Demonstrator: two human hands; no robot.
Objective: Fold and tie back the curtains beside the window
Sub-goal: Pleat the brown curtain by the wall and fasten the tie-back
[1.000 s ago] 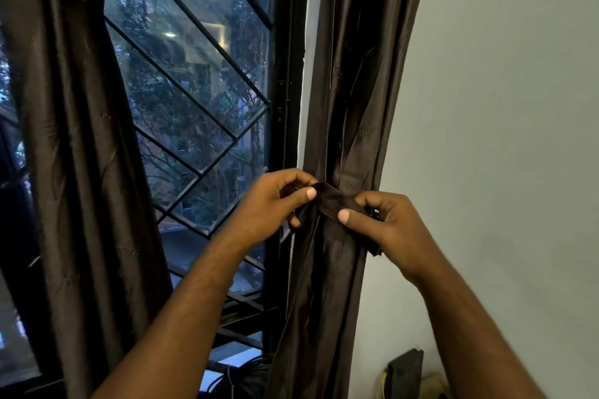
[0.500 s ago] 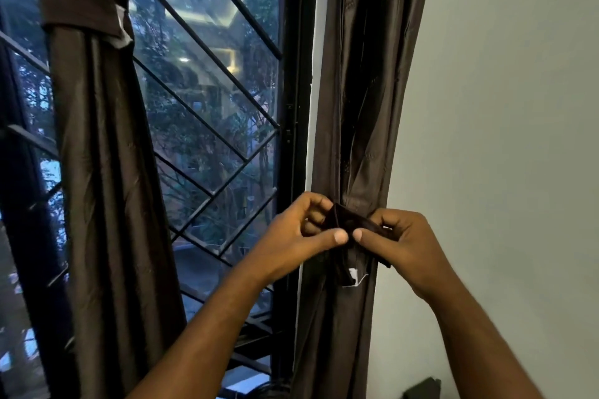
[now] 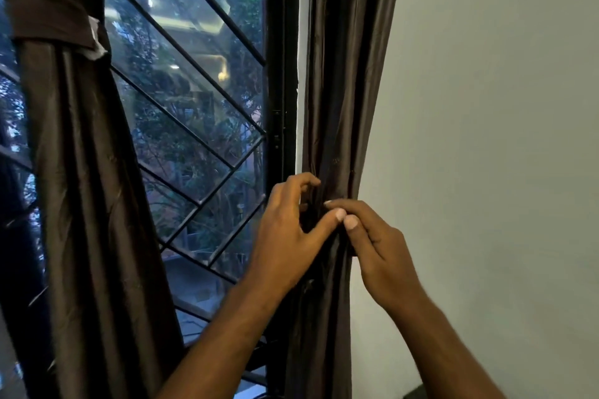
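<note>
Now our left hand (image 3: 288, 236) curls its fingers round the gathered curtain (image 3: 343, 107), while our right hand (image 3: 381, 252) pinches the same fold, thumb tips side by side.

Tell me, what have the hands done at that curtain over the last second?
The left hand and right hand drew together across the front of the right-hand curtain: they held the strap's two ends apart, and now their thumbs meet, pinching the gathered fabric, with the strap hidden beneath them. The left-hand curtain stayed tied by its band.
</note>
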